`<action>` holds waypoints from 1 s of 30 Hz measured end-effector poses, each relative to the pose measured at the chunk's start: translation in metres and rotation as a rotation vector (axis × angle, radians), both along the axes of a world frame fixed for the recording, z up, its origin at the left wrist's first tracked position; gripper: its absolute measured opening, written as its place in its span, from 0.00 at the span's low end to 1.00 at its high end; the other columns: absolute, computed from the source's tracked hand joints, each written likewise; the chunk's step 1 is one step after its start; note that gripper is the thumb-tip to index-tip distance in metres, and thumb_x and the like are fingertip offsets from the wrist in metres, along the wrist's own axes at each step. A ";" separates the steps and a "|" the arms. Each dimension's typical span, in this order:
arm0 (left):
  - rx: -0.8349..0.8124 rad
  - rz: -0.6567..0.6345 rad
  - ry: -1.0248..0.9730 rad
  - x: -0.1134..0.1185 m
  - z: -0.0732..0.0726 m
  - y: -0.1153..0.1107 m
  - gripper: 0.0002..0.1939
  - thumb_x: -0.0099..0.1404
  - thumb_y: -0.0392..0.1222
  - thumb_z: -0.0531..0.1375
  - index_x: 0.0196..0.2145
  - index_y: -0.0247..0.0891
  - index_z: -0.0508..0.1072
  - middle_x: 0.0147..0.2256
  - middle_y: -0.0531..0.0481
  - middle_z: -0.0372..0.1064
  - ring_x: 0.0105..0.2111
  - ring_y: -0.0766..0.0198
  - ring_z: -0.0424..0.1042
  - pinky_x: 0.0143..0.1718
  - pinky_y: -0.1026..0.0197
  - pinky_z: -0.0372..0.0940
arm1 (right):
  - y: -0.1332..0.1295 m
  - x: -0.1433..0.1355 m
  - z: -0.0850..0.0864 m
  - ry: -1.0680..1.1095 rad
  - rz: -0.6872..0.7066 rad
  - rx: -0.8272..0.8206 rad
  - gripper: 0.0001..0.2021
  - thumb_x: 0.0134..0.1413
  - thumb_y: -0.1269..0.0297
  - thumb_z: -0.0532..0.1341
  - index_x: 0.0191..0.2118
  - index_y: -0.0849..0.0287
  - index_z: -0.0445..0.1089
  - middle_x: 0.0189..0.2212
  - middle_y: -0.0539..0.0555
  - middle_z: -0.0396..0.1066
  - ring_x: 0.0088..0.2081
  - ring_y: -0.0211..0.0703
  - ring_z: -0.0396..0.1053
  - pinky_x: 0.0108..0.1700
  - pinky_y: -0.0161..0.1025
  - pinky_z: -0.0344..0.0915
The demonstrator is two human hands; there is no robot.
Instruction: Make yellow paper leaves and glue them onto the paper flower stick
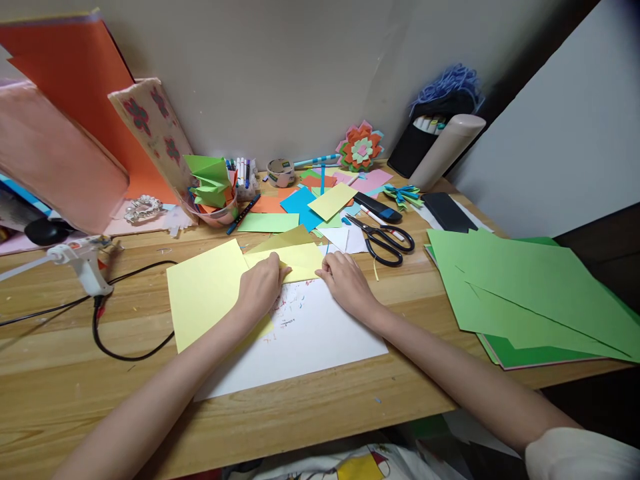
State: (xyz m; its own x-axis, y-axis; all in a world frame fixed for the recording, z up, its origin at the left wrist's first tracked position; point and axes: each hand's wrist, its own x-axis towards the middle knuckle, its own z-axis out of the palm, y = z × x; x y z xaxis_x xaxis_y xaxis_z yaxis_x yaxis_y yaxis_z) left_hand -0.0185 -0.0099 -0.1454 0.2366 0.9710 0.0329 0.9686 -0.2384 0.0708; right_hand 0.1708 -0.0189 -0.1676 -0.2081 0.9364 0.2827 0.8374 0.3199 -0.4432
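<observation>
A folded sheet of yellow paper [304,257] lies across the top of a white sheet [320,340] marked with small coloured scribbles. At its left side my left hand [260,285] is closed, thumb and fingers pressed on the near folded edge. My right hand [349,283] pinches the right end of the same edge. The paper's upper flap stands slightly raised behind the fold. Beside my left hand, partly under its forearm, is a flat yellow sheet [207,293]. Black-handled scissors [387,241] rest just beyond my right hand.
Loose coloured papers [300,207], a tape roll [281,173] and a paper flower [362,148] sit toward the wall. Green sheets [525,293] are stacked at the right. A white glue gun [85,263] with a black cord stands at the left, near a paper-filled cup [217,215].
</observation>
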 end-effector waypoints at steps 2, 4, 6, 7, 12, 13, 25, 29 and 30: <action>0.017 0.009 -0.007 -0.001 -0.002 0.000 0.15 0.66 0.50 0.44 0.35 0.36 0.60 0.27 0.47 0.66 0.28 0.57 0.67 0.22 0.62 0.51 | -0.001 0.005 -0.001 0.038 -0.008 -0.003 0.05 0.56 0.65 0.54 0.29 0.56 0.58 0.29 0.54 0.63 0.34 0.46 0.60 0.34 0.41 0.56; 0.073 0.004 -0.027 -0.004 -0.005 0.000 0.15 0.65 0.51 0.45 0.36 0.36 0.60 0.28 0.46 0.65 0.29 0.57 0.66 0.24 0.61 0.54 | -0.003 0.010 -0.001 0.066 -0.028 -0.023 0.05 0.55 0.66 0.55 0.29 0.56 0.58 0.29 0.53 0.64 0.34 0.46 0.60 0.34 0.40 0.57; 0.144 -0.019 -0.051 -0.008 -0.008 0.001 0.16 0.64 0.52 0.48 0.37 0.34 0.60 0.31 0.44 0.64 0.32 0.56 0.65 0.29 0.60 0.57 | -0.004 0.013 -0.001 0.090 -0.045 -0.049 0.05 0.55 0.67 0.55 0.29 0.56 0.58 0.29 0.53 0.64 0.34 0.46 0.60 0.35 0.41 0.57; 0.176 -0.035 -0.065 -0.010 -0.009 0.002 0.16 0.63 0.52 0.50 0.38 0.34 0.61 0.33 0.43 0.63 0.34 0.56 0.65 0.31 0.59 0.59 | -0.004 0.014 0.000 0.102 -0.049 -0.057 0.05 0.54 0.68 0.56 0.29 0.56 0.58 0.29 0.53 0.64 0.34 0.46 0.60 0.35 0.41 0.58; 0.266 -0.132 -0.126 -0.019 -0.004 0.004 0.17 0.62 0.48 0.53 0.44 0.35 0.62 0.43 0.40 0.61 0.42 0.53 0.62 0.39 0.53 0.61 | -0.009 0.012 0.004 0.079 0.010 0.014 0.04 0.55 0.71 0.54 0.35 0.56 0.64 0.32 0.55 0.64 0.37 0.47 0.60 0.38 0.42 0.59; 0.257 -0.202 -0.122 -0.019 -0.001 0.004 0.15 0.63 0.45 0.53 0.46 0.37 0.62 0.45 0.40 0.61 0.44 0.53 0.62 0.41 0.52 0.60 | -0.009 0.011 0.006 0.046 0.061 0.048 0.07 0.56 0.73 0.53 0.37 0.55 0.65 0.35 0.56 0.64 0.38 0.47 0.60 0.39 0.43 0.59; 0.132 -0.874 0.175 -0.027 0.005 -0.009 0.25 0.58 0.24 0.46 0.54 0.27 0.60 0.56 0.35 0.56 0.56 0.52 0.56 0.49 0.56 0.62 | 0.004 0.006 0.027 -0.556 0.653 0.227 0.09 0.57 0.73 0.51 0.43 0.60 0.65 0.37 0.56 0.68 0.35 0.44 0.63 0.31 0.38 0.57; 0.164 -0.785 0.280 -0.030 0.006 -0.020 0.24 0.57 0.24 0.46 0.51 0.24 0.63 0.53 0.31 0.60 0.54 0.50 0.60 0.47 0.55 0.64 | -0.001 0.013 0.024 -0.559 0.569 0.209 0.09 0.57 0.75 0.50 0.35 0.61 0.66 0.34 0.56 0.68 0.34 0.44 0.63 0.30 0.39 0.57; 0.179 -0.763 0.309 -0.032 0.006 -0.023 0.23 0.57 0.24 0.47 0.51 0.23 0.63 0.53 0.30 0.60 0.53 0.49 0.61 0.47 0.54 0.64 | -0.003 0.018 0.022 -0.547 0.549 0.207 0.10 0.57 0.76 0.49 0.35 0.61 0.66 0.34 0.57 0.68 0.34 0.44 0.63 0.31 0.39 0.58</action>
